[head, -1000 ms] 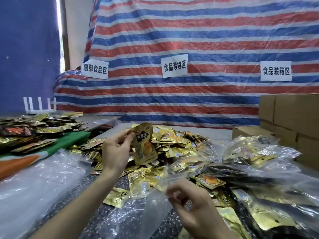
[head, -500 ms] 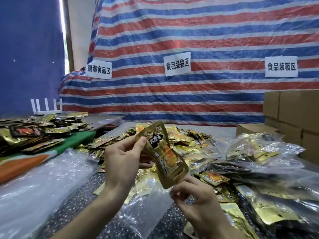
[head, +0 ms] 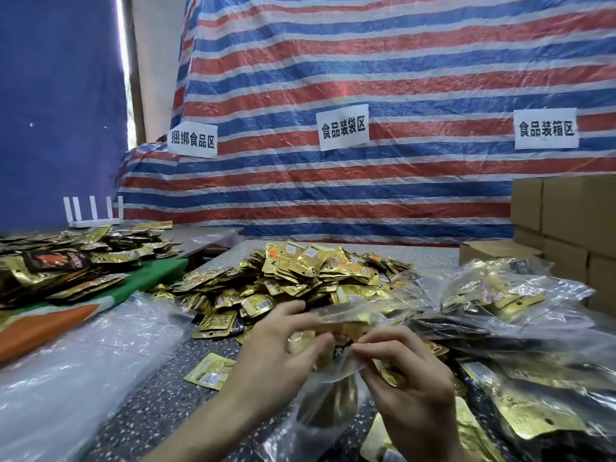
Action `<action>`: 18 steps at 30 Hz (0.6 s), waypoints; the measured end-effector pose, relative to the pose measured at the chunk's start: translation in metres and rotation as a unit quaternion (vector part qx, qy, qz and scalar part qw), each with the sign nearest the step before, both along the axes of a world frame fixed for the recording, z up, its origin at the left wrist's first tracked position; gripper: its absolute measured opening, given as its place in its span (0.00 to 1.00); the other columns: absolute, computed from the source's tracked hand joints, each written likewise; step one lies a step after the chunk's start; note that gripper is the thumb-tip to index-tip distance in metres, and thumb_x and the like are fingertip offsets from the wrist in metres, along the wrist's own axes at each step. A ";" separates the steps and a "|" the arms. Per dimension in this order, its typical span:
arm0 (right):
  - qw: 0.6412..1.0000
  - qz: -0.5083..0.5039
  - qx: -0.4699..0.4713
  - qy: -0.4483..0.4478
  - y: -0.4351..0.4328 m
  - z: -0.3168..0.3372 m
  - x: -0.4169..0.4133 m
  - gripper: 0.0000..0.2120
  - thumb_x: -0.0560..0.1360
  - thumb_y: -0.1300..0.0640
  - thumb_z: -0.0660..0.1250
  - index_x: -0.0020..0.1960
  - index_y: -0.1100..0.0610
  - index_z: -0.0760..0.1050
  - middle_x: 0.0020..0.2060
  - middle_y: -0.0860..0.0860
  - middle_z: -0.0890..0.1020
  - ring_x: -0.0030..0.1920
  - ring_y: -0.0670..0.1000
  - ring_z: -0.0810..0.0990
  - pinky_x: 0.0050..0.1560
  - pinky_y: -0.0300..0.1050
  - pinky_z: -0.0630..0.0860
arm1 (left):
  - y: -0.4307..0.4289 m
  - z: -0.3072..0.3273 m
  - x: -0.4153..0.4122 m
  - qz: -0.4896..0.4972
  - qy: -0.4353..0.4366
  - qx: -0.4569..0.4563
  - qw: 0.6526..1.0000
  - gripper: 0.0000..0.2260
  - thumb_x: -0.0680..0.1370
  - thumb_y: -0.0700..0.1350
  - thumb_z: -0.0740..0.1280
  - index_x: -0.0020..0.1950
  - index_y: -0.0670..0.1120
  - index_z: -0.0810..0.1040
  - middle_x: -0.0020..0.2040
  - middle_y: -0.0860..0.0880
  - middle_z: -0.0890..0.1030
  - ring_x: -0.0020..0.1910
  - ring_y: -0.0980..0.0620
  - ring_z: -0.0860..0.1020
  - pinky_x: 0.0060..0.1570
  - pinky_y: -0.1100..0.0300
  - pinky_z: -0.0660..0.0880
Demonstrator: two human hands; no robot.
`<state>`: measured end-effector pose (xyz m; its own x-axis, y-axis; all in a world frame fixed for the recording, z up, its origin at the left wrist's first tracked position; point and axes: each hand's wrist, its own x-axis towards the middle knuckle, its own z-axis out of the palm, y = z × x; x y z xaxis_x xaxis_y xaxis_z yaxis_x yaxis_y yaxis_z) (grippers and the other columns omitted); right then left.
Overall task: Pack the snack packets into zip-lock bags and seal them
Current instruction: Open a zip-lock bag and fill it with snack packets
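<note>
My left hand (head: 280, 358) grips a gold snack packet (head: 301, 339) and holds it at the mouth of a clear zip-lock bag (head: 316, 411). The packet is partly inside the plastic and mostly hidden by my fingers. With thumb and fingers, my right hand (head: 413, 391) pinches the bag's upper edge beside the packet. The bag hangs down between both hands above the speckled table (head: 160, 405). Behind my hands lies a large heap of loose gold packets (head: 316, 278).
Filled clear bags of packets (head: 500, 295) pile up at the right, with cardboard boxes (head: 566, 221) behind them. A stack of empty plastic bags (head: 83, 361) lies at the left. A second table at the far left holds more packets (head: 66, 261). One loose packet (head: 211, 373) lies near my left wrist.
My left hand brought the gold packet down from in front of me to the bag's mouth. My right hand kept hold of the bag, and both hands are now close together.
</note>
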<state>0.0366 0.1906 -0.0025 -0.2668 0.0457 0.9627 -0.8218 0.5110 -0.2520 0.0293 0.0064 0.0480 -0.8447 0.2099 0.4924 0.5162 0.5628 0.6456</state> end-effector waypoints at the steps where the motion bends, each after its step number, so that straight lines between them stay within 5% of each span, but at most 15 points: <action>1: 1.000 -0.002 -0.005 0.006 0.000 0.001 0.000 0.02 0.69 0.64 0.75 0.41 0.61 0.84 0.42 0.51 0.82 0.44 0.46 0.83 0.44 0.36 0.77 | 0.000 0.002 0.001 -0.029 -0.046 -0.011 0.998 0.05 0.77 0.50 0.72 0.52 0.56 0.85 0.52 0.63 0.80 0.44 0.69 0.76 0.46 0.73 0.71; 3: 1.000 -0.005 -0.008 0.006 0.001 0.001 0.001 0.01 0.69 0.64 0.76 0.41 0.60 0.84 0.42 0.50 0.82 0.44 0.46 0.82 0.45 0.34 0.76 | -0.003 0.011 0.001 -0.086 -0.127 -0.002 0.988 0.04 0.77 0.46 0.72 0.50 0.52 0.86 0.43 0.53 0.85 0.35 0.60 0.81 0.36 0.66 0.77; 5: 1.000 -0.008 -0.012 0.003 0.001 0.001 0.001 0.03 0.69 0.65 0.75 0.41 0.60 0.84 0.42 0.50 0.82 0.45 0.46 0.82 0.45 0.35 0.76 | -0.008 0.022 0.000 -0.097 -0.145 -0.008 0.985 0.05 0.75 0.39 0.74 0.48 0.48 0.86 0.40 0.48 0.86 0.36 0.51 0.83 0.41 0.58 0.81; 10: 0.999 -0.018 -0.028 0.014 0.002 0.004 0.002 0.01 0.70 0.64 0.74 0.42 0.62 0.84 0.43 0.51 0.82 0.45 0.46 0.83 0.44 0.37 0.78 | -0.011 0.041 -0.007 -0.073 -0.083 0.041 0.993 0.13 0.75 0.29 0.69 0.47 0.45 0.86 0.39 0.47 0.86 0.36 0.53 0.82 0.38 0.62 0.80; 15: 0.999 -0.030 -0.037 0.018 0.003 0.006 0.003 0.02 0.71 0.65 0.74 0.44 0.62 0.84 0.43 0.52 0.81 0.45 0.48 0.82 0.47 0.36 0.77 | -0.006 0.049 -0.020 -0.142 0.043 0.157 0.976 0.14 0.78 0.33 0.66 0.49 0.50 0.85 0.43 0.48 0.86 0.37 0.50 0.84 0.38 0.64 0.80; 18: 0.999 -0.028 -0.025 0.004 0.004 0.004 0.002 0.04 0.70 0.65 0.75 0.44 0.61 0.84 0.43 0.51 0.82 0.45 0.48 0.82 0.47 0.37 0.77 | 0.000 0.041 -0.050 -0.121 0.034 0.223 0.967 0.10 0.81 0.40 0.64 0.56 0.52 0.82 0.46 0.48 0.86 0.38 0.50 0.84 0.35 0.63 0.79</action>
